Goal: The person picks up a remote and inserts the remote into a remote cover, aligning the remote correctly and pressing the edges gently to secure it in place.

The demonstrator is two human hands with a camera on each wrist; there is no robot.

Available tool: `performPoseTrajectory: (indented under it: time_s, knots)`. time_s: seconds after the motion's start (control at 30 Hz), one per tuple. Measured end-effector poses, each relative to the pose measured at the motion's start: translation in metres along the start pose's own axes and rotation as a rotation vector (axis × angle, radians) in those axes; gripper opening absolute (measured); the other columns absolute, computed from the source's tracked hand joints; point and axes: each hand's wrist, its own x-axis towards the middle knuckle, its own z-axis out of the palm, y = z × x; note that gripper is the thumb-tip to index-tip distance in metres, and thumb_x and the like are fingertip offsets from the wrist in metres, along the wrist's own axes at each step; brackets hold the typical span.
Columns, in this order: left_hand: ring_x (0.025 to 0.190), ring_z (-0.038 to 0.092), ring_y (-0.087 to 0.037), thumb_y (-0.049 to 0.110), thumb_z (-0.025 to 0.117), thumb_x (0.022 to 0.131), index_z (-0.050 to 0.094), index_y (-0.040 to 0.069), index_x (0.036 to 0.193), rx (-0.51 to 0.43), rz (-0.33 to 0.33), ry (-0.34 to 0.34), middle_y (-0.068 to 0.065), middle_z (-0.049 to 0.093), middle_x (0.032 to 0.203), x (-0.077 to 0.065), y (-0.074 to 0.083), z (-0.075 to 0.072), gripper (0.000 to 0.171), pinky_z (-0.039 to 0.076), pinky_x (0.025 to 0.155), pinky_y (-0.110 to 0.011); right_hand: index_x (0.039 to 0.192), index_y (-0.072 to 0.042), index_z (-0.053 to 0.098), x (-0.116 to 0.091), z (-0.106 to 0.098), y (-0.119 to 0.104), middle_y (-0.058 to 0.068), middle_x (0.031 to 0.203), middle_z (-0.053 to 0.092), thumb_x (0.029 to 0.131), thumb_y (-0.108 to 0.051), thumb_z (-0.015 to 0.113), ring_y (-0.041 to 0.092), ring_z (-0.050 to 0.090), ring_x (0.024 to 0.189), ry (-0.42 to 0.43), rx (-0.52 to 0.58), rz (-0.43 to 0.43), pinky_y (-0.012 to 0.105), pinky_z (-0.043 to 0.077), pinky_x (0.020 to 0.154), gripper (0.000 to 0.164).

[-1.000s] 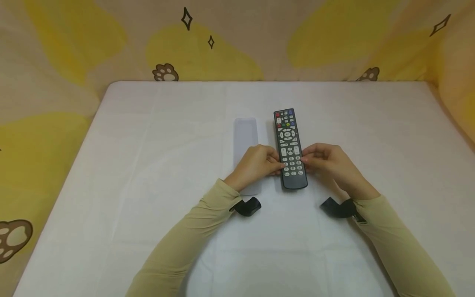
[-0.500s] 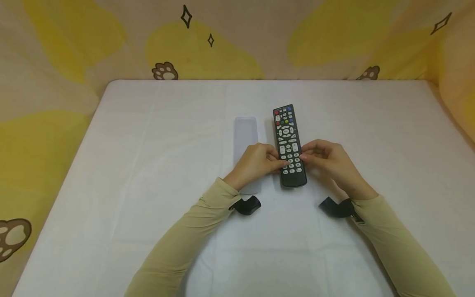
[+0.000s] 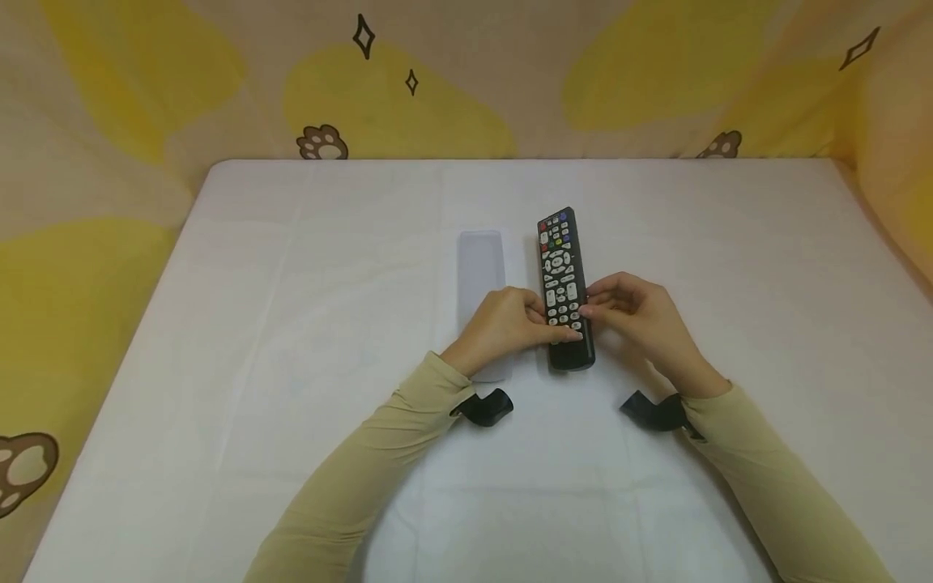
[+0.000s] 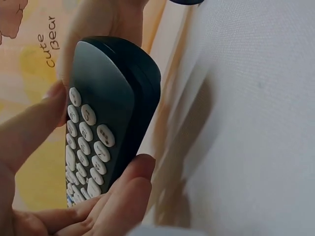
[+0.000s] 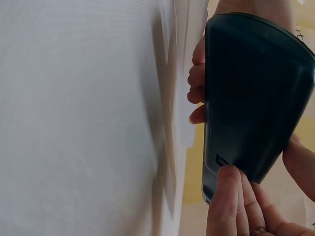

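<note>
A black remote control [image 3: 558,274] with pale buttons is held in both hands, off the table, its face tilted toward the left. My left hand [image 3: 503,325] grips its lower left edge, thumb across the number buttons. My right hand [image 3: 645,324] pinches the right edge, thumb at the front edge and fingers behind. In the right wrist view, right fingertips [image 5: 228,184] touch a small recess on the remote's dark, smooth back. The left wrist view shows the remote's thick rounded lower end. Left of it lies a flat translucent sleeve [image 3: 481,263], partly hidden under my left hand.
A white-covered table [image 3: 328,243] lies beneath everything. Yellow patterned fabric [image 3: 408,105] hangs behind its far edge and along the sides. Black wrist mounts [image 3: 490,407] sit at both cuffs, close above the tabletop.
The remote has rolled so that its face turns further left and its right side shows. My right hand has shifted slightly left with it; the left thumb reaches further across the buttons.
</note>
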Motion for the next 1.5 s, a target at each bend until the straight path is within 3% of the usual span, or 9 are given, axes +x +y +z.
performPoseTrajectory:
  time_s: [0.23, 0.43, 0.57, 0.73, 0.93, 1.17, 1.5]
  knots:
    - [0.049, 0.028, -0.003, 0.05, 0.077, 0.073, 0.045, 0.015, 0.063, -0.02, -0.005, -0.036, 0.009, 0.037, 0.047, -0.002, 0.001, 0.003, 0.048, 0.022, 0.046, -0.02, 0.097, 0.005, 0.057, -0.003, 0.005, -0.005, 0.005, 0.087, 0.064, 0.082, -0.008, 0.074, 0.007, 0.064, 0.075, -0.004, -0.081, 0.012, 0.019, 0.052, 0.067, 0.026]
    - [0.052, 0.033, -0.003, 0.047, 0.077, 0.075, 0.052, 0.013, 0.068, -0.028, -0.013, -0.047, 0.008, 0.05, 0.051, -0.002, 0.002, 0.002, 0.042, 0.023, 0.047, -0.02, 0.092, 0.003, 0.057, -0.004, 0.007, -0.009, 0.012, 0.087, 0.065, 0.082, -0.011, 0.074, 0.01, 0.065, 0.073, -0.011, -0.109, 0.018, 0.019, 0.051, 0.067, 0.025]
    - [0.06, 0.046, -0.003, 0.044, 0.077, 0.075, 0.063, 0.011, 0.081, -0.023, -0.019, -0.05, 0.008, 0.063, 0.065, -0.001, 0.002, 0.002, 0.037, 0.032, 0.052, -0.019, 0.093, 0.004, 0.057, -0.004, 0.007, -0.009, 0.012, 0.088, 0.065, 0.082, -0.011, 0.074, 0.009, 0.065, 0.073, -0.013, -0.1, 0.018, 0.019, 0.051, 0.067, 0.025]
    - [0.079, 0.061, -0.005, 0.039, 0.078, 0.075, 0.065, 0.006, 0.101, -0.052, -0.017, -0.054, 0.003, 0.07, 0.085, 0.001, 0.003, 0.001, 0.044, 0.045, 0.065, -0.019, 0.097, 0.005, 0.059, -0.002, 0.003, -0.005, 0.004, 0.088, 0.066, 0.085, -0.013, 0.072, 0.008, 0.065, 0.077, -0.017, -0.035, 0.036, 0.019, 0.051, 0.07, 0.025]
    - [0.089, 0.064, -0.008, 0.036, 0.078, 0.076, 0.061, 0.002, 0.117, -0.173, -0.022, -0.093, -0.002, 0.071, 0.098, 0.002, 0.002, 0.001, 0.055, 0.049, 0.078, -0.023, 0.111, 0.006, 0.056, -0.001, -0.003, 0.0, 0.002, 0.093, 0.066, 0.092, -0.013, 0.063, 0.015, 0.066, 0.083, -0.059, 0.168, 0.092, 0.026, 0.053, 0.076, 0.028]
    - [0.092, 0.064, -0.008, 0.032, 0.078, 0.078, 0.061, 0.004, 0.121, -0.279, -0.045, -0.111, -0.003, 0.07, 0.102, 0.001, 0.002, 0.0, 0.054, 0.048, 0.082, -0.024, 0.121, 0.012, 0.049, 0.0, -0.004, 0.003, 0.002, 0.103, 0.065, 0.095, -0.016, 0.057, 0.015, 0.063, 0.092, -0.145, 0.256, 0.169, 0.026, 0.052, 0.082, 0.039]
    - [0.096, 0.064, -0.006, 0.028, 0.077, 0.079, 0.066, 0.006, 0.118, -0.288, 0.037, -0.17, -0.003, 0.071, 0.102, 0.0, 0.0, -0.003, 0.045, 0.049, 0.081, -0.022, 0.122, 0.011, 0.049, 0.0, -0.006, 0.006, 0.009, 0.111, 0.062, 0.095, -0.016, 0.057, 0.019, 0.063, 0.096, -0.234, 0.282, 0.17, 0.028, 0.05, 0.086, 0.039]
